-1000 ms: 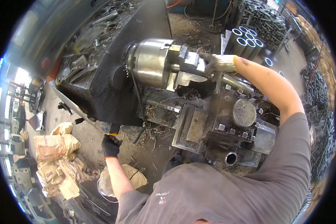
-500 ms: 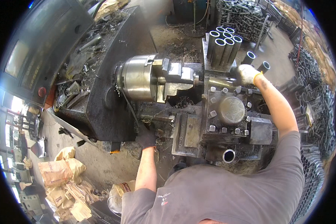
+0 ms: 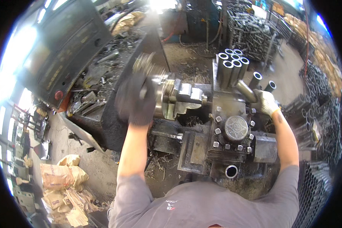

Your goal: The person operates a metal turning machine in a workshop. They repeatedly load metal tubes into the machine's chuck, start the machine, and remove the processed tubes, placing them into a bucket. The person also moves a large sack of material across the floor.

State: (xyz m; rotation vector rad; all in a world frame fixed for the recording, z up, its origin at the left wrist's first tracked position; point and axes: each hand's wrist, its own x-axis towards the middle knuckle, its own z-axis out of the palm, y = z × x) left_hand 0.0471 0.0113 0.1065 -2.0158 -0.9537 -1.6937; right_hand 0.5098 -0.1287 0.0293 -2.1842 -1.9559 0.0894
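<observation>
Left hand (image 3: 136, 99) has risen near the chuck (image 3: 166, 95), grip unclear; right hand (image 3: 267, 102) holds a tilted tube (image 3: 246, 91)

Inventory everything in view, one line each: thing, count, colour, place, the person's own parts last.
Lathe chuck: one, silver, centre-left.
Tool post: one, dark, centre-right.
Grouped upright tubes: seven, grey, behind tool post.
Separate upright tubes: two, grey, right of group.
Tilted tube: one, grey, behind tool post.
Open tube end: one, grey, below tool post.
Paper sacks: several, tan, lower left.
Small metal parts: many, grey, upper right.
Stacked tubes: many, grey, lower right.
Left hand: one, black-gloved, blurred, at chuck's left.
Right hand: one, pale-gloved, gripping tilted tube.
Shirt: one, grey, bottom centre.
</observation>
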